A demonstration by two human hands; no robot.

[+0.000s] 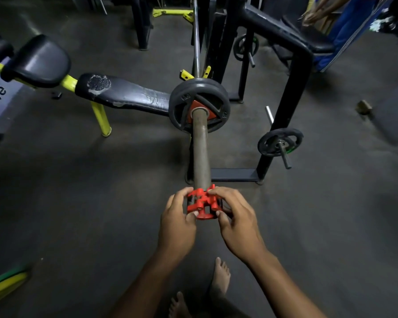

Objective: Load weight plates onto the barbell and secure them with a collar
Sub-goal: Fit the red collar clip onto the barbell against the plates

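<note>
The barbell sleeve (200,148) points straight toward me from the rack. Two dark weight plates (199,104) with a red hub sit far up the sleeve, against its inner end. A red plastic collar (201,204) is around the sleeve's near tip. My left hand (177,222) grips the collar's left side and my right hand (236,222) grips its right side, thumbs under it. A long bare stretch of sleeve separates the collar from the plates.
A black bench (124,94) on yellow legs lies to the left. A black rack frame (287,92) with small plates (279,144) on pegs stands to the right. My bare feet (221,277) are below. Another person's legs (347,31) show at the top right.
</note>
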